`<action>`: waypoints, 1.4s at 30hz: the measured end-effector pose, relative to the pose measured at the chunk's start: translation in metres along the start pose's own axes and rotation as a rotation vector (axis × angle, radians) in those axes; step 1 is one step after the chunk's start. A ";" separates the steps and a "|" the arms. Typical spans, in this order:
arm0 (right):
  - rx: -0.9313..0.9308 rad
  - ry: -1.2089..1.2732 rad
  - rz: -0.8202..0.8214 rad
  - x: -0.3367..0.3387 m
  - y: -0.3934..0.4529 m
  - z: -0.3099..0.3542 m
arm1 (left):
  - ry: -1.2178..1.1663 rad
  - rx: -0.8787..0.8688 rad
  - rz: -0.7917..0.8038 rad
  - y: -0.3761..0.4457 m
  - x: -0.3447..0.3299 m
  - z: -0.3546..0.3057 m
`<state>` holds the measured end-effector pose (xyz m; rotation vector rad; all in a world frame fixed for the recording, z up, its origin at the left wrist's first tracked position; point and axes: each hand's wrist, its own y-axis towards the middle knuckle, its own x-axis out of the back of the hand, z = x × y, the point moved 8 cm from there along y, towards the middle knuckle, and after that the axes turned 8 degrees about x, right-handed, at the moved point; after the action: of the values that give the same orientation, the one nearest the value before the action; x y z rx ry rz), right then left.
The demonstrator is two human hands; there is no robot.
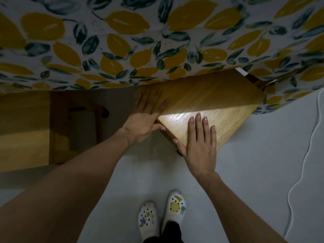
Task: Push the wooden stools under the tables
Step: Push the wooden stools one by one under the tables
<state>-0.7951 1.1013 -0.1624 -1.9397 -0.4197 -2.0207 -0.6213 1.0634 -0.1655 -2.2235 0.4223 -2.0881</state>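
A light wooden stool stands turned at an angle, its far part tucked beneath the table draped in a lemon-print cloth. My left hand lies flat on the stool's left side, thumb at the near corner. My right hand rests flat on the near right part of the seat, thumb along the front edge. Both palms press on the wood with fingers stretched out, gripping nothing. A second wooden stool sits at the left, partly under the cloth's edge.
Grey floor spreads in front and to the right. A white cable snakes along the floor at the right. My feet in white clogs stand just behind the stool. A table leg shows at the cloth's right corner.
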 end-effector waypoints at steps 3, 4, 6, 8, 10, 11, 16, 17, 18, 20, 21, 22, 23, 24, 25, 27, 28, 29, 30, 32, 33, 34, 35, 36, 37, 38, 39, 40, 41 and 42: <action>0.091 0.012 0.013 -0.001 -0.008 -0.004 | 0.005 0.079 -0.021 -0.020 -0.004 -0.005; 0.130 0.017 0.020 -0.001 -0.012 -0.005 | -0.011 0.103 -0.038 -0.030 -0.006 -0.009; 0.211 0.018 0.023 0.001 -0.018 -0.009 | -0.055 0.151 -0.062 -0.048 -0.009 -0.018; 0.296 0.025 0.026 0.002 -0.024 -0.014 | -0.083 0.214 -0.077 -0.064 -0.014 -0.026; 0.376 0.038 0.038 0.004 -0.026 -0.023 | -0.082 0.282 -0.090 -0.082 -0.020 -0.034; 0.414 0.046 0.049 0.005 -0.027 -0.028 | -0.076 0.316 -0.090 -0.093 -0.025 -0.040; 0.581 0.049 0.152 0.008 -0.025 -0.067 | -0.072 0.356 -0.087 -0.125 -0.041 -0.081; 0.611 0.035 0.173 0.008 -0.024 -0.076 | -0.058 0.330 -0.096 -0.122 -0.038 -0.088; 0.633 0.019 0.192 0.008 -0.022 -0.086 | -0.035 0.305 -0.105 -0.119 -0.034 -0.094; 0.656 -0.011 0.241 0.007 -0.018 -0.107 | 0.011 0.257 -0.128 -0.109 -0.025 -0.101; 0.666 -0.027 0.267 0.008 -0.017 -0.116 | 0.027 0.239 -0.142 -0.101 -0.022 -0.103; 0.677 -0.042 0.289 0.009 -0.017 -0.122 | 0.036 0.228 -0.150 -0.092 -0.020 -0.104; 0.690 -0.053 0.306 0.010 -0.017 -0.126 | 0.039 0.222 -0.147 -0.081 -0.020 -0.105; 0.697 -0.056 0.313 0.011 -0.018 -0.128 | 0.041 0.223 -0.136 -0.071 -0.021 -0.106; 0.685 -0.044 0.311 0.012 -0.020 -0.130 | 0.047 0.231 -0.122 -0.063 -0.022 -0.108; 0.606 0.008 0.279 0.013 -0.020 -0.130 | 0.064 0.251 -0.105 -0.056 -0.024 -0.111; 0.564 0.024 0.259 0.012 -0.018 -0.131 | 0.072 0.253 -0.104 -0.055 -0.025 -0.112; 0.539 0.023 0.239 0.011 -0.017 -0.132 | 0.076 0.252 -0.108 -0.055 -0.025 -0.112; 0.535 0.011 0.225 0.010 -0.015 -0.135 | 0.074 0.251 -0.116 -0.053 -0.024 -0.113; 0.560 -0.011 0.220 0.008 -0.011 -0.141 | 0.050 0.254 -0.127 -0.049 -0.021 -0.116; 0.571 -0.011 0.217 0.007 -0.007 -0.147 | 0.040 0.255 -0.129 -0.044 -0.020 -0.118; 0.580 -0.013 0.215 0.007 -0.003 -0.153 | 0.028 0.256 -0.129 -0.038 -0.019 -0.122; 0.585 -0.016 0.216 0.006 0.002 -0.160 | 0.018 0.258 -0.128 -0.031 -0.017 -0.127; 0.586 -0.016 0.219 0.006 0.007 -0.168 | 0.012 0.261 -0.128 -0.023 -0.015 -0.131; 0.586 -0.015 0.218 0.007 0.014 -0.176 | 0.012 0.264 -0.131 -0.015 -0.013 -0.135; 0.587 -0.015 0.212 0.010 0.021 -0.184 | 0.013 0.266 -0.132 -0.005 -0.011 -0.139; 0.589 -0.017 0.207 0.012 0.027 -0.192 | 0.013 0.265 -0.132 0.003 -0.009 -0.144; 0.593 -0.020 0.204 0.014 0.033 -0.199 | 0.011 0.266 -0.130 0.011 -0.008 -0.148; 0.597 -0.023 0.206 0.016 0.037 -0.204 | 0.009 0.270 -0.129 0.016 -0.007 -0.150; 0.602 -0.027 0.209 0.017 0.040 -0.207 | 0.009 0.276 -0.127 0.019 -0.007 -0.152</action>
<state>-0.9674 0.9784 -0.1545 -1.5593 -0.7030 -1.5096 -0.7742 1.0679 -0.1648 -2.1296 -0.0098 -2.0679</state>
